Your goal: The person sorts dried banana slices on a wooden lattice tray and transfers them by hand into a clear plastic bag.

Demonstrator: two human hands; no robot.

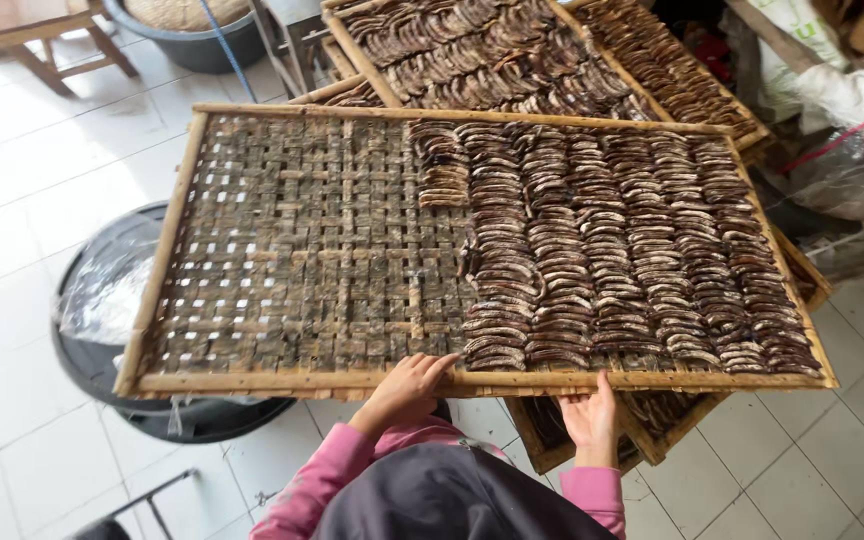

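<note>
A large woven bamboo tray with a pale wooden frame (252, 383) lies in front of me. Its right half is packed with rows of dark, curved dried slices (632, 250); its left half is bare weave (302, 250). My left hand (407, 388) rests on the tray's near edge, fingers curled over the frame beside the nearest slices. My right hand (592, 418) is just under the near edge, palm up, fingers touching the frame from below. Both arms wear pink sleeves.
More trays of the same dried slices (492, 50) are stacked behind and below. A black tub with a clear plastic bag (102, 290) stands under the tray's left side. White tiled floor (32, 170), a wooden stool at top left, sacks at right.
</note>
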